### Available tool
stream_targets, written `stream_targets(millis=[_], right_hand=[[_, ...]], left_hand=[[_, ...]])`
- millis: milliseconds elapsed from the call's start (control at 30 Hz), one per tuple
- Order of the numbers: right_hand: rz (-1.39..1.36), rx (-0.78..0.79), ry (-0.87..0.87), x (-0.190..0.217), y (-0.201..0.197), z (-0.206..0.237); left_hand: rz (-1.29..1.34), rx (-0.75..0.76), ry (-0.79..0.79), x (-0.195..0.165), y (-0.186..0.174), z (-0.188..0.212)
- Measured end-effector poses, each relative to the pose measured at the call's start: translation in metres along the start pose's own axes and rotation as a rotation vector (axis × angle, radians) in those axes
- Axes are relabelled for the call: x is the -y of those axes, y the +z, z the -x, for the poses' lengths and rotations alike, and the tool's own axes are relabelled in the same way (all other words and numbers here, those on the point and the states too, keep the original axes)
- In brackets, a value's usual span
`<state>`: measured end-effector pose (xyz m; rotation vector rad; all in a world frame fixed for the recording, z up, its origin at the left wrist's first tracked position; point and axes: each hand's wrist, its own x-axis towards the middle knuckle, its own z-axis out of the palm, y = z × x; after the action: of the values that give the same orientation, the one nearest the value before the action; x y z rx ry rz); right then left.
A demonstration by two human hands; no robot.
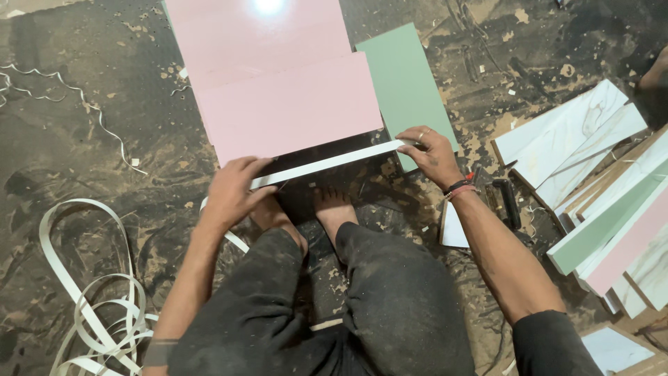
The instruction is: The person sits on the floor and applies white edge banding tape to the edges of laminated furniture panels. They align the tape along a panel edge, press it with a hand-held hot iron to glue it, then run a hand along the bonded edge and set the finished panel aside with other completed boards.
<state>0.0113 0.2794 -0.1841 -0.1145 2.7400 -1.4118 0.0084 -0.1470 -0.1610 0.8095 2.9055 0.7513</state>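
White edge strip (327, 164) lay along pink panel (292, 111) near edge, long axis 8-to-2 o'clock. Left hand (233, 191) pressed flat at 8 end; right hand (433, 154) pinched 2 end.

The pink panel (278, 90) runs off the top edge, a glare spot washing out its far end. Right of it, the stacked boards (612, 209) are cut by the right edge. Below it, the left hand (229, 191) hides the white strip's (327, 163) near end.
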Motion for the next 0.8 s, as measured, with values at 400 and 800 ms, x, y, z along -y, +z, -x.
stream_targets(millis=[400, 800], right_hand=[[-0.059, 0.009, 0.107, 0.005, 0.007, -0.003], [0.661, -0.201, 0.519, -0.028, -0.101, 0.074]], left_hand=[[0.163, -0.058, 0.168, -0.072, 0.053, -0.078], [0.226, -0.115, 0.062, -0.067, 0.081, -0.068]])
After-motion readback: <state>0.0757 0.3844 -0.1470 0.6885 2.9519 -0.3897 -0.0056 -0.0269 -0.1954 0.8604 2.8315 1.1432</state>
